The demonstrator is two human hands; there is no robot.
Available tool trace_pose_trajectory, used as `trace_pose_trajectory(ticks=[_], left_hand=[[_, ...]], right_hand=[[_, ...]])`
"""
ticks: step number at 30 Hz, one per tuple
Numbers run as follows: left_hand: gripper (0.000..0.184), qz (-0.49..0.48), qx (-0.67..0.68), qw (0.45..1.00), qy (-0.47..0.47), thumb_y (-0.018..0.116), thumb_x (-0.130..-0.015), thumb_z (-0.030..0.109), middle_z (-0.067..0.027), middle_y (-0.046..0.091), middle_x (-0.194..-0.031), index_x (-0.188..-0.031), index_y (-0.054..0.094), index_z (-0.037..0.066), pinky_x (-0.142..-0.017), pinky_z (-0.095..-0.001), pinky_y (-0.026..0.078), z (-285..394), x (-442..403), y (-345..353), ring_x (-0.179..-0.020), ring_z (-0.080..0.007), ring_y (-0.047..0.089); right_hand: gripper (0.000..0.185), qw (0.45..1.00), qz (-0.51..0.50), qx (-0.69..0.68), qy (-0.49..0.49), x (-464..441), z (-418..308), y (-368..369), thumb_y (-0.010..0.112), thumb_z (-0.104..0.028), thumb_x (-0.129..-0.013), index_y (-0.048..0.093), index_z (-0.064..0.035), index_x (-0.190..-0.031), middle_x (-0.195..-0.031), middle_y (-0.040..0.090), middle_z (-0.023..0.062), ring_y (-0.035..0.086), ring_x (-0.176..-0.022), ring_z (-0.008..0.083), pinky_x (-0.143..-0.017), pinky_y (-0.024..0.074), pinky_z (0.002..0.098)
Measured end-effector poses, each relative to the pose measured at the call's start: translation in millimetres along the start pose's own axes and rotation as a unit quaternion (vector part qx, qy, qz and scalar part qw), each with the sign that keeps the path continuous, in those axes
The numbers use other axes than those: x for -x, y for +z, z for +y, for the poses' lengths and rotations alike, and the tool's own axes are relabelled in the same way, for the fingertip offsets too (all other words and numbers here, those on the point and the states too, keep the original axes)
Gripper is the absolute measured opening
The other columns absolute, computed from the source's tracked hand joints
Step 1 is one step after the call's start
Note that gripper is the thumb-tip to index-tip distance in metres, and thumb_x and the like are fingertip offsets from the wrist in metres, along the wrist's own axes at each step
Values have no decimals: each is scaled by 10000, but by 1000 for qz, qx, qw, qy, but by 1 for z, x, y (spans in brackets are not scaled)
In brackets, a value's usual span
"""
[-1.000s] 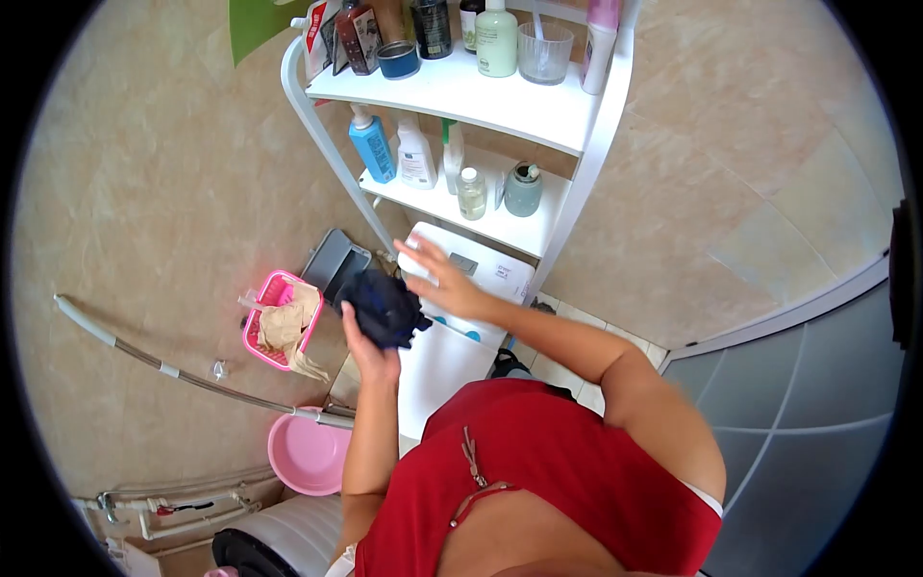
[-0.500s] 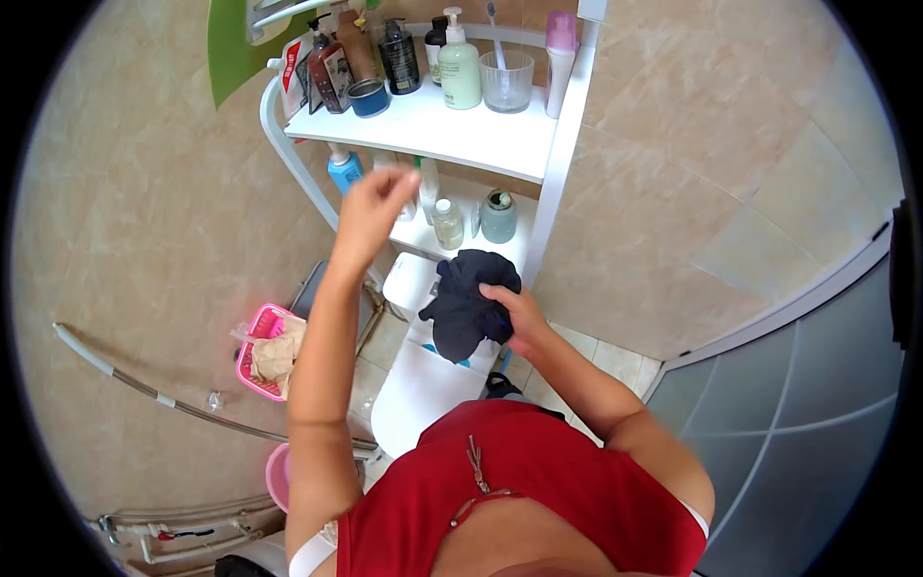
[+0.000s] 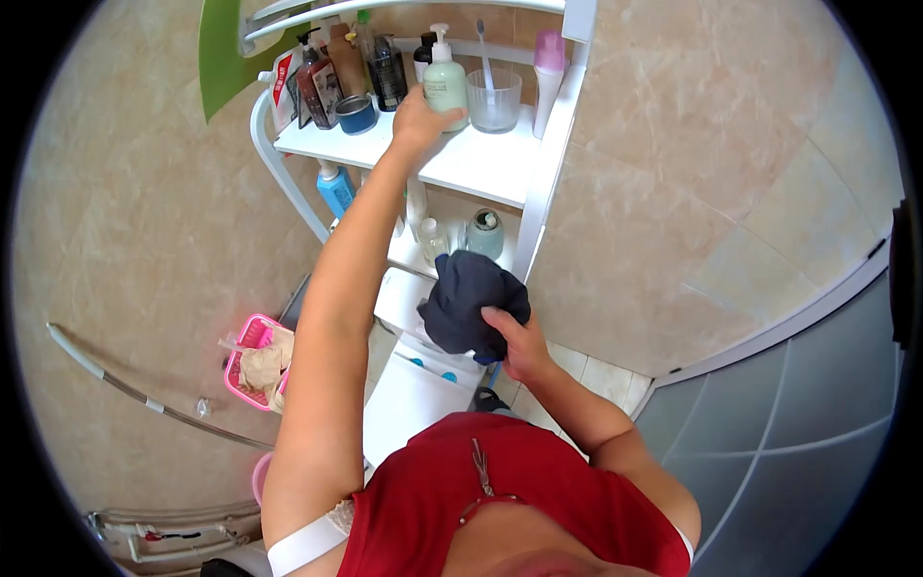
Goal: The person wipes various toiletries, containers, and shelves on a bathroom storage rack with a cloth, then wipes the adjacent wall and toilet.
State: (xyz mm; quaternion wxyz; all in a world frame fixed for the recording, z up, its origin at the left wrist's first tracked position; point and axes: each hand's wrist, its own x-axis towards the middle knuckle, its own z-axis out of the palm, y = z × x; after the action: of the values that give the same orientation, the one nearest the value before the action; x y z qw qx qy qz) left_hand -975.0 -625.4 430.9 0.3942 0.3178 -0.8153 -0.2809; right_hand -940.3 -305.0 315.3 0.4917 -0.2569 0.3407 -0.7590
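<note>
My left hand (image 3: 421, 123) is stretched out to the top shelf, its fingers and thumb around the lower part of a pale green pump bottle (image 3: 444, 85). The bottle stands upright on the shelf board. In my right hand (image 3: 519, 337) is a bunched dark cloth (image 3: 471, 300), gripped at its right side with the thumb on top. The cloth hangs above the white toilet (image 3: 409, 394). Beside the pump bottle are a clear tumbler (image 3: 496, 104) with a toothbrush (image 3: 485, 56) in it and a dark pump bottle (image 3: 388, 77).
The white shelf rack (image 3: 490, 173) carries several bottles and a small blue tin (image 3: 356, 115). On its lower level are a clear bottle (image 3: 433, 240) and a grey-blue jar (image 3: 485, 236). A pink basket (image 3: 252, 392) sits at the left; a glass shower panel (image 3: 769, 423) is at the right.
My left hand has moved up and right from before the lower shelf onto the pale green pump bottle. The dark cloth stays in my right hand, slightly shifted in shape.
</note>
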Motion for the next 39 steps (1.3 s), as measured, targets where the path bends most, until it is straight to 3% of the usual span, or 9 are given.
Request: trace_pose_trajectory(ticks=[5, 7, 11, 14, 19, 24, 28, 33, 39], left_hand=[[634, 147, 114, 981, 52, 784, -656, 297, -203, 646, -1039, -1136, 488, 6, -836, -406, 495, 20, 57, -34, -962, -345, 641], [651, 169, 41, 981, 87, 771, -671, 265, -202, 639, -1034, -1189, 473, 6, -845, -412, 491, 46, 114, -59, -964, -359, 635], [685, 118, -49, 954, 270, 788, -654, 169, -213, 601, -1140, -1257, 507, 2, -899, -435, 463, 27, 217, -59, -1039, -394, 591], [627, 46, 81, 993, 77, 762, -657, 106, -201, 621, -1084, -1227, 529, -13, -873, -408, 473, 7, 272, -53, -1008, -380, 605], [651, -75, 161, 983, -34, 749, -672, 150, -135, 632, -1079, -1258, 516, -10, -889, -353, 475, -18, 320, -67, -998, -260, 617], [692, -278, 480, 785, -275, 771, -693, 181, -54, 622, -1089, -1306, 502, 7, -898, -302, 464, -44, 333, -78, -995, -149, 594], [711, -239, 400, 831, -304, 776, -691, 130, -52, 613, -1099, -1327, 477, 23, -876, -284, 469, -39, 339, -54, -988, -135, 587], [657, -122, 201, 953, -194, 798, -695, 176, -134, 610, -1104, -1238, 480, -13, -875, -327, 470, -80, 337, 8, -1018, -211, 590], [702, -30, 160, 971, -175, 843, -655, 188, -186, 601, -1118, -1236, 492, 10, -889, -382, 468, -130, 310, 76, -1028, -299, 594]], right_hand=[[379, 968, 32, 118, -217, -2, 4, 13, 583, -93, -933, 505, 14, -1288, -1232, 553, 88, 526, -1117, 178, -985, 392, 313], [448, 941, 49, 176, -286, -10, 4, 16, 594, -107, -922, 449, 24, -1325, -1279, 500, 121, 484, -1167, 204, -1019, 356, 332], [590, 915, 36, 281, -288, -26, -3, 50, 682, -139, -864, 392, 28, -1351, -1321, 450, 149, 457, -1203, 222, -1029, 346, 338], [648, 950, 4, 224, -218, -30, 9, 58, 756, -104, -798, 405, 7, -1331, -1251, 516, 109, 522, -1118, 177, -974, 408, 318], [576, 990, -87, 109, 5, -30, 11, 42, 772, -145, -791, 500, -21, -1283, -1136, 603, 64, 577, -1029, 157, -923, 463, 320], [591, 967, -155, 50, 196, -36, 13, 10, 796, -207, -749, 541, -43, -1256, -1118, 627, 66, 600, -1004, 166, -910, 477, 324], [527, 981, -77, 40, 175, -32, 43, -7, 763, -228, -787, 556, -39, -1234, -1117, 627, 65, 597, -995, 159, -891, 481, 321], [502, 974, 68, 198, 82, -24, 75, -39, 732, -269, -831, 561, 0, -1219, -1089, 636, 59, 582, -969, 151, -860, 468, 299], [384, 969, 147, 145, 136, 13, 55, -80, 728, -210, -840, 617, 7, -1137, -1007, 647, 45, 592, -883, 121, -797, 479, 284]])
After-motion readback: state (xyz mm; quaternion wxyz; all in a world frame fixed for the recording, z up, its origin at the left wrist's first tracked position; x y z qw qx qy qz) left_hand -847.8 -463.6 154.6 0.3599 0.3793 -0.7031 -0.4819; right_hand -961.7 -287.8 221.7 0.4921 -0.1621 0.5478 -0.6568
